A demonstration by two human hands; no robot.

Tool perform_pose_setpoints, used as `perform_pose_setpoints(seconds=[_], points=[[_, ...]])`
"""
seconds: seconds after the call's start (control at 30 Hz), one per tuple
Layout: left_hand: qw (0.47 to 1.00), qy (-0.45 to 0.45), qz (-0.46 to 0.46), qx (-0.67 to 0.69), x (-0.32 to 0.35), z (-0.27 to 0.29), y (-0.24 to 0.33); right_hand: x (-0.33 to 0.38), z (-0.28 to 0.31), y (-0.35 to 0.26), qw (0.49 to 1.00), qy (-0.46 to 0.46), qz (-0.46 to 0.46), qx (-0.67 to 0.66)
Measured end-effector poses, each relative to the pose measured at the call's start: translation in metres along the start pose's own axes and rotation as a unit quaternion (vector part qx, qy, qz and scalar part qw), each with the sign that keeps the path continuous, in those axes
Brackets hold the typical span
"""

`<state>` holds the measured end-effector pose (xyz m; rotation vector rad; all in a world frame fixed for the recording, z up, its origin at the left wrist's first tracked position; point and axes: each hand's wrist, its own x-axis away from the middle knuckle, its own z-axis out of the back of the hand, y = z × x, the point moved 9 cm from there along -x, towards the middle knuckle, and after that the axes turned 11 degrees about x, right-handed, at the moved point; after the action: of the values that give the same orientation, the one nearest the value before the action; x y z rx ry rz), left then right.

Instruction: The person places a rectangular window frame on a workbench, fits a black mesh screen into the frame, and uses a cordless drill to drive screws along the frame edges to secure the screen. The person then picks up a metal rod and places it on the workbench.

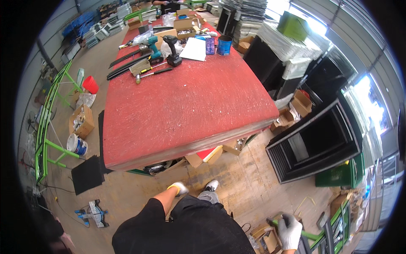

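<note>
My left hand [180, 188], in a white glove with a yellow cuff, hangs at my left side over the floor, near the front of the red-topped table [186, 101]. Its fingers are small and smeared, and no held thing shows. My right hand [289, 231], in a pale grey-white glove, is low on the right, above a green metal bar [312, 236]. Its fingers are curled; whether they touch the bar or hold something is hidden. Beside it stands an open cardboard box [264, 238].
On the table's far part lie a teal drill [153, 47], a black drill [172, 51], a hammer [152, 74], and a blue can [224, 45]. Black framed panels [315, 142] lean at right. A mitre saw [96, 213] sits on the floor at left. Another person [167, 4] stands beyond the table.
</note>
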<state>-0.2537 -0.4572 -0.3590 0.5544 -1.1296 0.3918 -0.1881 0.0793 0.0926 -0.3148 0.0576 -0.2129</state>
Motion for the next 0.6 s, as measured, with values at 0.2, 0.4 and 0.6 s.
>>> perform_pose_setpoints(seconds=[0.2, 0.4, 0.6], points=[[0.980, 0.083, -0.165, 0.073, 0.002, 0.069, 0.194, -0.131, 0.019, 0.038, 0.998, -0.005, 0.007, -0.060], [0.962, 0.093, -0.183, 0.179, 0.004, 0.062, 0.255, -0.257, 0.029, 0.146, 0.995, 0.084, -0.040, 0.022], [0.983, 0.130, -0.015, 0.130, -0.037, -0.033, 0.172, -0.446, 0.065, 0.295, 0.986, 0.121, -0.026, 0.112]])
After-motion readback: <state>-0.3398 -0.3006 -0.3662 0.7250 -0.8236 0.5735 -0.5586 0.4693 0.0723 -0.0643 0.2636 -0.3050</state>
